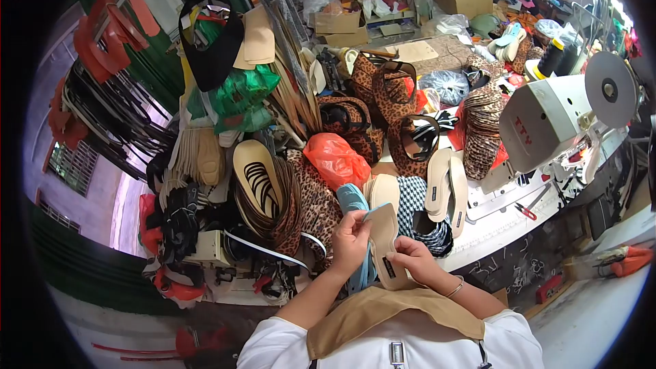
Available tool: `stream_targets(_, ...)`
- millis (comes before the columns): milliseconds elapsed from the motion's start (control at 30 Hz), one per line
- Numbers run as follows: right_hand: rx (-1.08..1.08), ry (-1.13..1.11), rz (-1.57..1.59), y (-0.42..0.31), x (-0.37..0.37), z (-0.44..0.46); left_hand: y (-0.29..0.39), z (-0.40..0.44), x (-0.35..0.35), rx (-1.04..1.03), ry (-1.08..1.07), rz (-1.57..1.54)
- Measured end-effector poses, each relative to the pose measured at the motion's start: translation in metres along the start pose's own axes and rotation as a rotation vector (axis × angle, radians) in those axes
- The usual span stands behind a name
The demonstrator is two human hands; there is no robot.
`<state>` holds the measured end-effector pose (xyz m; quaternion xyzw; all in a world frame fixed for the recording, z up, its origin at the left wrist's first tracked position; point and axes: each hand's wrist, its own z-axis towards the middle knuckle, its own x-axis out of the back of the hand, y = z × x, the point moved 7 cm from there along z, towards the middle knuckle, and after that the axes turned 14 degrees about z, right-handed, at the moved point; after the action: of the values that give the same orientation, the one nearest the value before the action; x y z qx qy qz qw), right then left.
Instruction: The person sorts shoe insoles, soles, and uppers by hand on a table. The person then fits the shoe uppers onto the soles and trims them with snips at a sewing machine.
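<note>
A beige insole (383, 234) with a small dark label near its heel is held upright between my two hands, just in front of the apron. My left hand (350, 242) pinches its left edge near the upper end. Lower down, my right hand (413, 260) grips the right side beside the label, with fingers bent. Light blue strips or insoles (350, 197) lie behind and to the left of it, partly hidden by my left hand. More beige insoles (383, 188) are stacked just beyond. A black-and-white patterned stack (411, 198) sits to the right.
A pair of beige insoles (447, 188) lies right of the patterned stack. The sewing machine (543, 128) stands at the right, with red-handled snips (525, 212) near it. Leopard-print pieces (391, 99) and a red plastic bag (336, 160) crowd the back. Stacked insoles (257, 184) stand left.
</note>
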<state>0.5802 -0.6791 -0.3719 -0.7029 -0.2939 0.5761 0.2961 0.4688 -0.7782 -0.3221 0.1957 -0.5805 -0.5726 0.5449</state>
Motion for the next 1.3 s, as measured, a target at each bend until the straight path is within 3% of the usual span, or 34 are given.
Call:
stream_targets(100,0.027,0.053,0.014,-0.007,0.0,0.0,-0.002,0.0,-0.002,0.041,-0.03,-0.074)
stream_targets(167,0.011,0.111,0.147,-0.005,0.005,0.003,-0.005,0.006,0.01,0.128,0.072,-0.196)
stream_targets(200,-0.006,0.168,0.281,-0.001,0.01,0.004,-0.011,0.011,0.012,0.181,0.076,-0.364)
stream_targets(300,0.027,0.137,0.251,0.002,0.018,0.007,-0.004,0.011,0.006,0.243,0.055,-0.564)
stream_targets(333,0.055,0.123,0.219,-0.001,0.017,0.008,-0.002,0.007,0.0,0.202,0.034,-0.501)
stream_targets(433,0.083,0.132,0.215,-0.011,0.017,0.01,-0.02,-0.02,-0.029,0.433,-0.255,-0.533)
stream_targets(533,0.069,0.153,0.172,-0.012,0.017,0.007,-0.011,-0.031,-0.034,0.478,-0.213,-0.536)
stream_targets(667,0.034,0.187,0.229,0.001,0.021,0.007,-0.012,-0.027,-0.029,0.334,-0.19,-0.321)
stream_targets(900,0.006,0.217,0.226,0.003,0.026,0.004,-0.019,-0.026,-0.034,0.46,-0.291,-0.489)
stream_targets(967,-0.012,0.236,0.231,0.005,0.029,0.001,-0.013,-0.021,-0.025,0.382,-0.186,-0.554)
stream_targets(1100,0.03,0.284,0.328,-0.007,0.037,-0.001,0.036,-0.008,0.023,0.06,-0.049,-0.251)
stream_targets(1167,0.075,0.314,0.373,-0.019,0.041,-0.001,0.13,-0.014,0.066,-0.52,-0.01,-0.112)
stream_targets(1200,0.081,0.354,0.382,-0.024,0.045,-0.002,0.156,-0.034,0.091,-0.891,0.351,0.054)
stream_targets(1233,0.086,0.392,0.39,-0.029,0.048,-0.002,0.184,-0.058,0.117,-1.101,0.386,0.015)
stream_targets(1267,0.109,0.389,0.413,-0.038,0.045,-0.007,0.205,-0.072,0.124,-1.098,0.38,-0.004)
stream_targets(1300,0.11,0.396,0.45,-0.036,0.051,-0.005,0.226,-0.101,0.131,-1.367,0.472,0.007)
